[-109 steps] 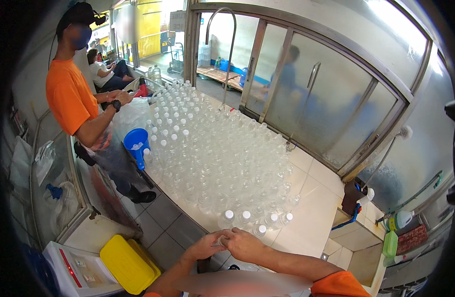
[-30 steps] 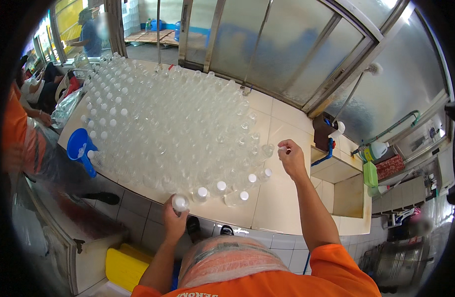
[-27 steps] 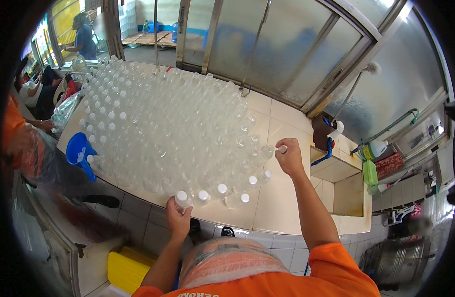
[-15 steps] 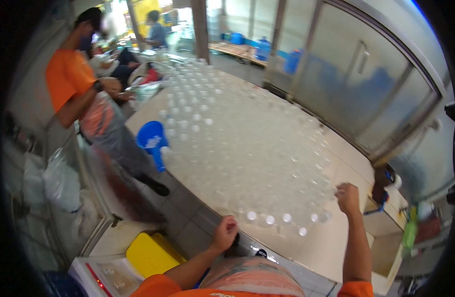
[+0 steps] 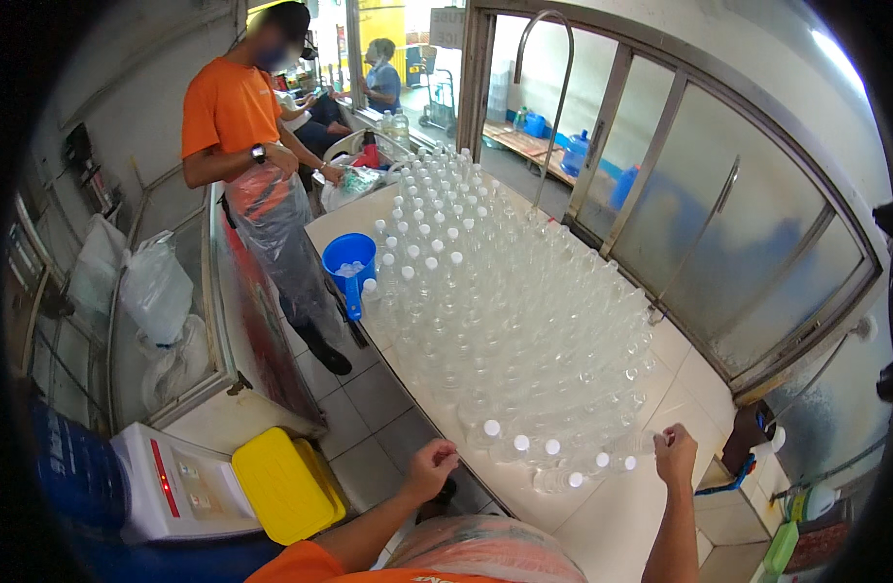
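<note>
Rows of clear plastic bottles point(image 5: 524, 330) stand close together on the pale tabletop point(image 5: 592, 505). Many have no cap; white caps top several at the far left and along the near edge, including a white cap point(image 5: 629, 462) at the near right end. My right hand point(image 5: 675, 457) is beside that end, its fingers pinched together close to a clear bottle. What they hold, if anything, is not plain. My left hand point(image 5: 431, 470) hovers by the table's near edge, fingers curled with the tips together; their contents are hidden.
A blue pitcher point(image 5: 349, 257) with white caps in it stands at the table's left edge. Beyond it, a co-worker in an orange shirt point(image 5: 231, 117) handles a plastic bag point(image 5: 354, 185). A yellow lid point(image 5: 286, 486) lies lower left. A curved metal pipe point(image 5: 566, 97) rises behind the bottles.
The view has shifted and become sharper. Another white cap now shows at the near right end of the bottles. My right hand's fingers have drawn together close to a clear bottle.
</note>
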`<state>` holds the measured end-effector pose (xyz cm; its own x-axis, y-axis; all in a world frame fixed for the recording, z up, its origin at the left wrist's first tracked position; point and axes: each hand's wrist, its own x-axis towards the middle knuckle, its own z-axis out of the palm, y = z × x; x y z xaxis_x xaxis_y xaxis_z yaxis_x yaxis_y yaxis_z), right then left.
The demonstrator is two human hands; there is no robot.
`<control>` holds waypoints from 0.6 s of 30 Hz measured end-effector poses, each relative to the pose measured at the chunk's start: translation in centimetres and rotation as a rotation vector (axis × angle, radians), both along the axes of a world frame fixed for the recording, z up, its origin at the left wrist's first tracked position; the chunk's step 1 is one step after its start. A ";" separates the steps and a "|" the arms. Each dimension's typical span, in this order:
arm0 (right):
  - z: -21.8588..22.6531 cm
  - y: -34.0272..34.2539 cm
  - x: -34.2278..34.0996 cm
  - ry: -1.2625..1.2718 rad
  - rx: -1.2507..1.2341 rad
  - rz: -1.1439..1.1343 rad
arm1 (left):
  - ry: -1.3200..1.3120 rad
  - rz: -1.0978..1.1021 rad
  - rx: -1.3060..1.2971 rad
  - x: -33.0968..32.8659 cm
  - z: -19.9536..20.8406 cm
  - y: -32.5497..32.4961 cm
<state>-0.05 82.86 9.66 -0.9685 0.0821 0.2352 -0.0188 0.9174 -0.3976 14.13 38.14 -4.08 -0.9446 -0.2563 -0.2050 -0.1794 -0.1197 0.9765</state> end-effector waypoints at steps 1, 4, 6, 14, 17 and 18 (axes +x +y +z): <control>1.1 0.6 1.0 0.006 -0.051 0.030 | 0.054 0.015 -0.003 0.5 1.0 0.3; 6.3 2.3 3.6 0.047 -0.184 0.044 | 0.065 0.015 0.001 1.7 5.0 2.6; 10.9 3.8 6.1 0.109 -0.283 0.091 | 0.104 -0.063 -0.061 1.8 8.3 5.0; 22.3 5.7 14.1 0.325 -0.349 0.509 | -0.136 -0.471 0.796 -2.2 17.7 22.7; 21.0 4.6 14.9 0.285 -0.272 0.745 | -0.294 -0.687 1.080 -2.1 17.0 25.7; 20.2 4.4 15.2 0.277 -0.284 0.701 | -0.281 -0.800 1.013 -1.5 16.2 26.2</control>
